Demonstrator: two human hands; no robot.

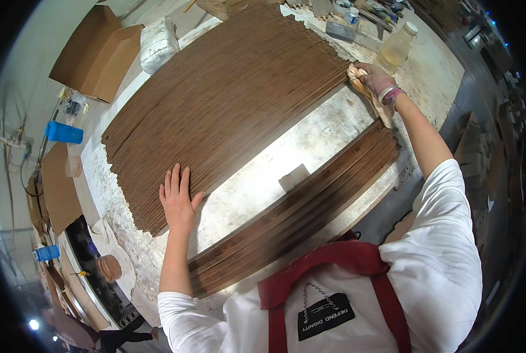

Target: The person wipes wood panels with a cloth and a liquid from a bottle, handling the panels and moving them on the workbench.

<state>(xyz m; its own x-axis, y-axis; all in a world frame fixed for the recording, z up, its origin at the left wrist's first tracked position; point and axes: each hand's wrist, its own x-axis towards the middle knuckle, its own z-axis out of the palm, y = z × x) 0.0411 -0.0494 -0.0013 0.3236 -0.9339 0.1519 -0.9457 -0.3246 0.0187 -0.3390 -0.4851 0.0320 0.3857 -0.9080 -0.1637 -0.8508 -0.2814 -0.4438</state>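
A wide row of thin dark-brown wooden strips (227,97) lies side by side on a pale, stained table. My left hand (179,199) rests flat on the strips' near left end, fingers spread. At the right end of the row, my right hand (378,81), in a stained glove, is closed around a crumpled cream cloth (366,94). The cloth touches the strip ends and hangs down toward a second, narrower group of brown strips (295,220) along the table's near side. A small pale block (293,177) sits against that nearer group.
Between the two groups shows the bare, stained tabletop (319,132). A capped bottle of yellowish liquid (396,48) stands beyond my right hand, near scattered tools (375,17). On the left are an open cardboard box (101,56), a white wrapped bundle (159,44) and a blue cup (64,132).
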